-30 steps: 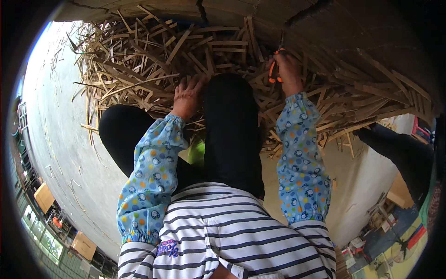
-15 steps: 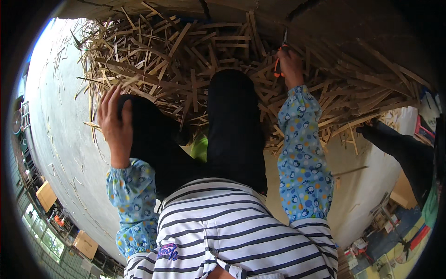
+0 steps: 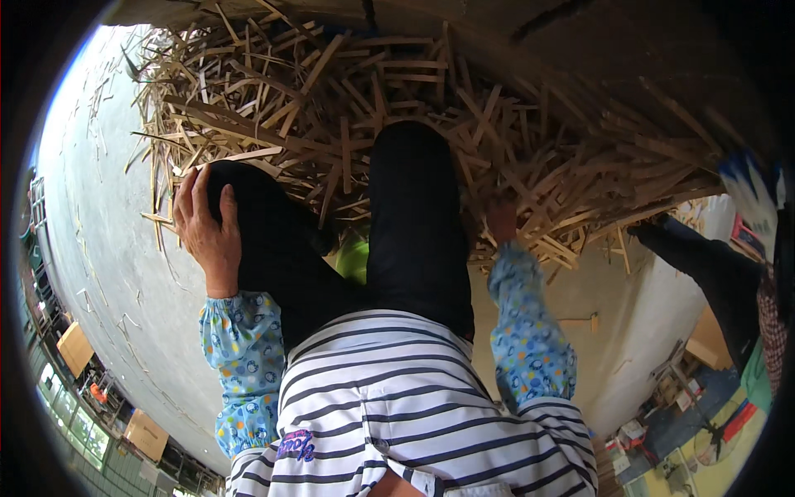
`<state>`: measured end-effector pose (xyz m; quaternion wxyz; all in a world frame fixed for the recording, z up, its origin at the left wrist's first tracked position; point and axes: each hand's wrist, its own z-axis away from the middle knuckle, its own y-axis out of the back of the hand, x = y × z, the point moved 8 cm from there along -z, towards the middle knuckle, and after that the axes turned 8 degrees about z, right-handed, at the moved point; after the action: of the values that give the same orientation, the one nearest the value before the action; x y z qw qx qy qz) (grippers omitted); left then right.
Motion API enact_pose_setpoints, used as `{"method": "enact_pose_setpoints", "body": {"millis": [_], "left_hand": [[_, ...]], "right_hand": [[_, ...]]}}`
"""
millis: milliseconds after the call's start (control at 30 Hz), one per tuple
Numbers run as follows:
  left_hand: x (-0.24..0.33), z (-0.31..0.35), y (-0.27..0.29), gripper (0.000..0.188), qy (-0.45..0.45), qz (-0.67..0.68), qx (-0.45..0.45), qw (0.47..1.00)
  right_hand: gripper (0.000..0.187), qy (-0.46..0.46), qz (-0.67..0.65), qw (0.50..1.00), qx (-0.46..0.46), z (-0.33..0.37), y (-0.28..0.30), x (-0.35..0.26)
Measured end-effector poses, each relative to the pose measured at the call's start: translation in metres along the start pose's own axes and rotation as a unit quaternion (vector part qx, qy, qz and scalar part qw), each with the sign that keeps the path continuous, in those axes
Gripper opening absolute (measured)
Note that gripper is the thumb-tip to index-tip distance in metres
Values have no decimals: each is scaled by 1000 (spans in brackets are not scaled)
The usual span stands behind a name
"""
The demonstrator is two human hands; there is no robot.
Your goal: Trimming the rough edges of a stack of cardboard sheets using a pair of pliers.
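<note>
Wooden strips (image 3: 232, 128): my right hand (image 3: 501, 219) drew back to two o'clock, fingers unreadable, work seemingly nearer; left hand (image 3: 210, 236) splayed, nine o'clock.

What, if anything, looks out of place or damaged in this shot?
A loose piece lies on the floor by the right sleeve, apart from the heap of strips, so it looks stray. A dark, jagged line across the brown surface up top may be a crack; too dim to tell.

Thin brown strips (image 3: 489, 124) heaped crisscross on floor (image 3: 124, 248).
</note>
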<state>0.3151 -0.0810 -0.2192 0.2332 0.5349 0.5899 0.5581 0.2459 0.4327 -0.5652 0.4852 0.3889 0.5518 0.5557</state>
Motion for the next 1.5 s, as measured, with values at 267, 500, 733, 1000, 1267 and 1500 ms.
{"method": "enact_pose_setpoints", "body": {"millis": [267,500,733,1000,1267,1500], "left_hand": [[0,4,17,36,-14,-43,9,999],[12,0,14,36,-14,-46,0,999],[5,4,19,36,-18,-51,4,999],[14,0,17,35,-27,-68,4,997],[19,-3,11,36,-33,-61,-3,998],[9,1,19,36,-27,-62,6,998]], "right_hand": [[31,-192,-591,737,-267,-25,202,-99],[24,-253,-560,787,-62,-159,214,-44],[35,-258,-535,805,-4,-121,199,-38],[25,-316,-547,763,-134,-35,187,-20],[19,-301,-628,718,9,-148,213,-48],[31,-255,-627,736,10,-131,214,-46]]}}
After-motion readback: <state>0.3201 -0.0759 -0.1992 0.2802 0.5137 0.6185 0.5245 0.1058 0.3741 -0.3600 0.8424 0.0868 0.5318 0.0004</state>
